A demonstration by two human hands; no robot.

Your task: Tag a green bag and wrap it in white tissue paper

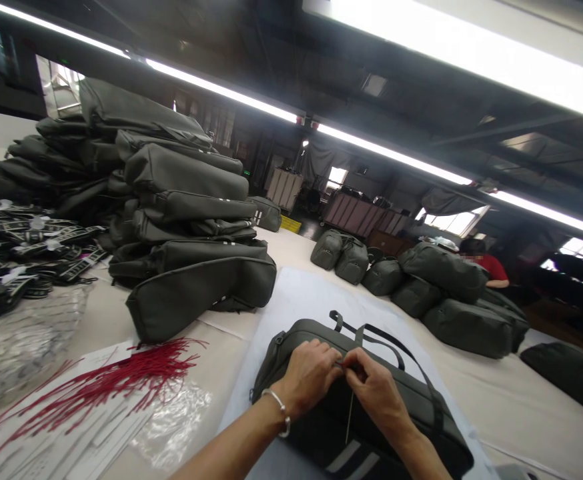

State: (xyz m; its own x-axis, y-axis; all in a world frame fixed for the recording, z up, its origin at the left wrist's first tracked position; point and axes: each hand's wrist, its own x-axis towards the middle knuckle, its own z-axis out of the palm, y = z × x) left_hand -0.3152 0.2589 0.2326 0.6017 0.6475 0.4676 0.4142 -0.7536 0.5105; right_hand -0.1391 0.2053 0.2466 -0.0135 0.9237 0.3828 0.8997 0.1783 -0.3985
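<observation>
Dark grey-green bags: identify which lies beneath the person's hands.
The strap-handled dark grey-green bag on the bluish sheet, under the left hand and right hand; the other bags lie apart.

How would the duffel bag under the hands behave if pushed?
The duffel bag probably holds its shape, since its sides look filled out. Its handles likely flex, arching loosely. Long and low, it seems unlikely to tip.

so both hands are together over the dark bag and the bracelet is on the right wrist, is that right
The wrist is wrong: the head view shows the bracelet on the left wrist. The left hand and right hand are together over the dark bag.
</observation>
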